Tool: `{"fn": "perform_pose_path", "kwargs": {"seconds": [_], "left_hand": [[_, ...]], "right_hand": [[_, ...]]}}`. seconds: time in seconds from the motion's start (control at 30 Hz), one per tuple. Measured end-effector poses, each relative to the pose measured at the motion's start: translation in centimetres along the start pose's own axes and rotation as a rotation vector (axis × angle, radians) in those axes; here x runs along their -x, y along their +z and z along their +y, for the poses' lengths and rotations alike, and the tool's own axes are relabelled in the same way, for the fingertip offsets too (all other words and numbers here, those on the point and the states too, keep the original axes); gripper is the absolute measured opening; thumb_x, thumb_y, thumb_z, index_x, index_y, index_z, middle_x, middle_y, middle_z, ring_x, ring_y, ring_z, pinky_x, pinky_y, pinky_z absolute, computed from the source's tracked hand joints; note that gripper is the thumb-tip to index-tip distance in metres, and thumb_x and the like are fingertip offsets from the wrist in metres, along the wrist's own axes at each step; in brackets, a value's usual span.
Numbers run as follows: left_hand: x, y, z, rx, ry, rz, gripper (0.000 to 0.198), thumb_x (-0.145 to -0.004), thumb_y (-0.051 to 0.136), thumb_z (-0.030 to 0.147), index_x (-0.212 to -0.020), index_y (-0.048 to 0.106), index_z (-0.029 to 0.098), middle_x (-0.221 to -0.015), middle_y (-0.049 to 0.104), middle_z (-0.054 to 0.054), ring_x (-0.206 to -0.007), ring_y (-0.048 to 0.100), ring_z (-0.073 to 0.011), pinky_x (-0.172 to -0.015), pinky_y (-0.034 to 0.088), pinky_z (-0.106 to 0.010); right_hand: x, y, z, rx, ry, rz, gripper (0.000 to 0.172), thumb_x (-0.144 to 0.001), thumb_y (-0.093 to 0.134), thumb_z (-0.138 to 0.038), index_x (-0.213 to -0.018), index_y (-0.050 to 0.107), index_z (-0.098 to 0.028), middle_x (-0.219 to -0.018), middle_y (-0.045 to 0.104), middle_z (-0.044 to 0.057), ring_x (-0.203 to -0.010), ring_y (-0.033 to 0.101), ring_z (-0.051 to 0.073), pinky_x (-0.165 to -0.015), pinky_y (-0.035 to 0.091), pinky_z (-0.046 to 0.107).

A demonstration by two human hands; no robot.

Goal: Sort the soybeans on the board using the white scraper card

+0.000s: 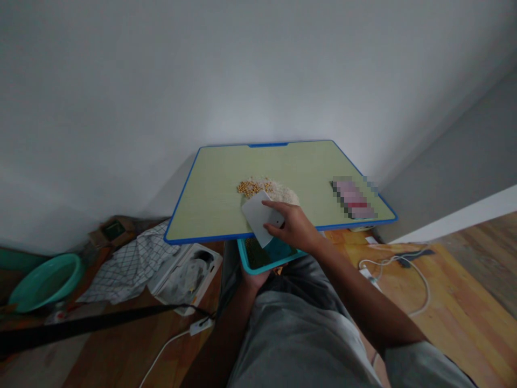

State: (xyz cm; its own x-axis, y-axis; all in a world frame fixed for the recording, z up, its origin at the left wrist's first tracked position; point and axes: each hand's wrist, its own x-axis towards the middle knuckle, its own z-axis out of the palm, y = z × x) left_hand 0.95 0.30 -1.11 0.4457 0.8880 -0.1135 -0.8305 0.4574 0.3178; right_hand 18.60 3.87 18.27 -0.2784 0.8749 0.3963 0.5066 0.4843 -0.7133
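Observation:
My right hand [294,223] pinches a white flat scraper [255,211] between thumb and fingers, at the front edge of the folding table [218,199]. Just beyond the scraper lies a heap of yellow kernels [249,188], which may be corn or soybeans, with whitish grains like rice [285,192] to their right. Below the table edge, my left hand [254,278] grips a turquoise plastic tray [264,268] from underneath; its fingers are mostly hidden. Inside the tray is a layer of small dark green grains [254,254], partly covered by the scraper and right hand.
A blurred-out flat pink object [355,199] lies on the table's right side. On the floor at left are a green basin [46,283], a checked cloth [125,264] and a white box [189,275]. Cables [424,288] and a power strip [201,325] lie nearby. A wall stands behind.

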Motion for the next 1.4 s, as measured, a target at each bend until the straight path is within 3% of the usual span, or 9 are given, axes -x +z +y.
{"fn": "perform_pose_path", "kwargs": {"seconds": [0.2,0.33,0.53,0.7,0.93,1.03,1.23,1.4], "left_hand": [[-0.4,-1.3,-0.2,0.041,-0.05,-0.113,0.063,-0.11,0.034,0.063,-0.145,0.076,0.033,-0.154,0.073,-0.01,-0.149,0.061,-0.0367,-0.122,0.046,-0.072],[-0.4,-1.0,-0.3,0.043,-0.035,-0.054,0.06,-0.109,0.039,0.06,-0.142,0.078,0.029,-0.149,0.076,-0.013,-0.148,0.062,-0.0371,-0.123,0.048,-0.068],[-0.1,1.2,0.2,-0.033,-0.011,0.123,0.061,-0.108,0.04,0.064,-0.133,0.081,0.026,-0.14,0.08,-0.014,-0.151,0.059,-0.0389,-0.122,0.049,-0.067],[0.1,2.1,0.4,-0.052,-0.01,0.155,0.058,-0.108,0.042,0.063,-0.129,0.082,0.026,-0.141,0.079,-0.015,-0.15,0.06,-0.0406,-0.119,0.051,-0.071],[0.2,1.5,0.5,-0.048,-0.039,0.154,0.058,-0.106,0.047,0.063,-0.133,0.082,0.026,-0.15,0.074,-0.015,-0.145,0.063,-0.0424,-0.117,0.052,-0.072],[0.3,1.1,0.4,-0.051,-0.05,0.155,0.059,-0.106,0.043,0.065,-0.132,0.081,0.029,-0.15,0.074,-0.015,-0.141,0.065,-0.0443,-0.111,0.052,-0.078],[0.4,0.9,0.4,-0.06,-0.05,0.157,0.063,-0.107,0.039,0.066,-0.133,0.081,0.029,-0.15,0.074,-0.016,-0.141,0.065,-0.0427,-0.113,0.051,-0.076],[0.5,2.2,0.5,-0.113,-0.052,0.267,0.066,-0.106,0.029,0.068,-0.122,0.083,0.034,-0.142,0.079,-0.014,-0.138,0.066,-0.0461,-0.105,0.054,-0.08]], "right_hand": [[0.9,-0.9,-0.5,0.12,0.08,0.042,0.065,-0.084,0.082,-0.025,-0.148,0.072,-0.014,-0.133,0.081,0.02,-0.115,0.08,0.035,-0.103,0.063,0.048],[1.7,-1.9,-0.8,0.186,0.132,0.07,0.065,-0.085,0.079,-0.024,-0.149,0.071,-0.011,-0.136,0.08,0.021,-0.118,0.08,0.034,-0.103,0.063,0.045],[2.4,-2.9,-0.5,0.245,0.172,0.117,0.064,-0.086,0.078,-0.026,-0.147,0.072,-0.011,-0.133,0.081,0.021,-0.109,0.082,0.034,-0.098,0.065,0.046],[2.6,-3.5,0.0,0.273,0.188,0.145,0.062,-0.086,0.076,-0.029,-0.145,0.074,-0.01,-0.133,0.082,0.021,-0.111,0.082,0.035,-0.099,0.065,0.046],[2.7,-4.5,0.6,0.292,0.2,0.153,0.063,-0.084,0.076,-0.028,-0.145,0.075,-0.012,-0.126,0.084,0.02,-0.1,0.082,0.033,-0.092,0.066,0.044],[2.7,-4.9,0.7,0.306,0.214,0.145,0.064,-0.084,0.077,-0.029,-0.146,0.074,-0.011,-0.127,0.083,0.021,-0.094,0.082,0.032,-0.091,0.066,0.045],[2.4,-5.4,1.2,0.315,0.205,0.152,0.064,-0.084,0.077,-0.028,-0.146,0.074,-0.011,-0.132,0.082,0.021,-0.109,0.082,0.035,-0.097,0.065,0.047],[2.1,-5.7,1.6,0.316,0.212,0.147,0.065,-0.084,0.077,-0.028,-0.147,0.073,-0.011,-0.131,0.082,0.021,-0.106,0.082,0.034,-0.096,0.065,0.046]]}}
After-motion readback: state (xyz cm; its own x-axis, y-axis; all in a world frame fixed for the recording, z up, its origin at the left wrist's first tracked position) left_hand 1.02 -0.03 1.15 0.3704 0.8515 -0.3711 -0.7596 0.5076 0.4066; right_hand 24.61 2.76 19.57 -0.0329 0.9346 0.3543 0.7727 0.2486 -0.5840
